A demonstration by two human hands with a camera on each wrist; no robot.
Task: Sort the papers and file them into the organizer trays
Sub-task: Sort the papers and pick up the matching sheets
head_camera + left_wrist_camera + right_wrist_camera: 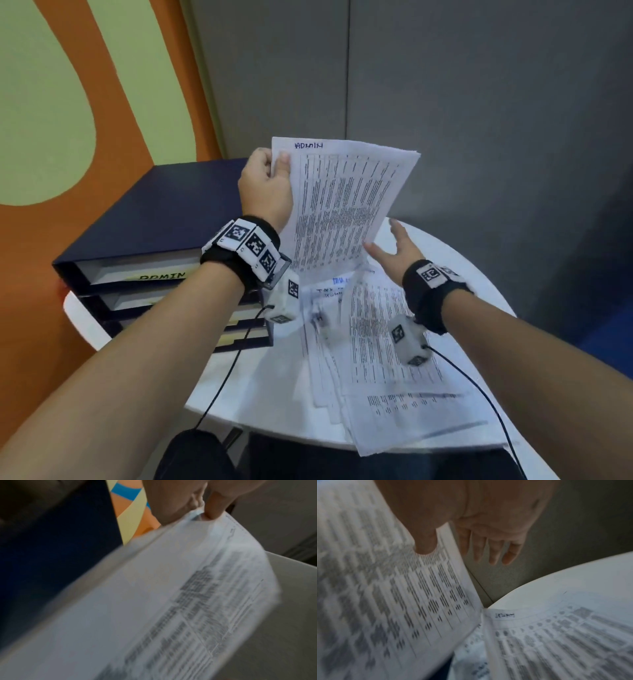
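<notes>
- The left hand (265, 186) pinches the upper left corner of a printed sheet (342, 205) headed "ADMIN" in handwriting, thumb on the front and fingers curled behind, holding it raised above the white round table (462, 260).
- In the left wrist view the thumb (214, 507) presses on the sheet's (154, 608) edge.
- The right hand (397, 248) is spread with straight fingers just beside the sheet's lower right corner, gripping nothing; in the right wrist view its thumb (424, 543) lies in front of the paper (393, 595); contact cannot be told.
- A loose pile of papers (387, 363) lies fanned on the table, below the raised sheet.
- The dark blue organizer trays (144, 219) stand at the table's left edge; the top tray's label (161, 276) reads "ADMIN".
</notes>
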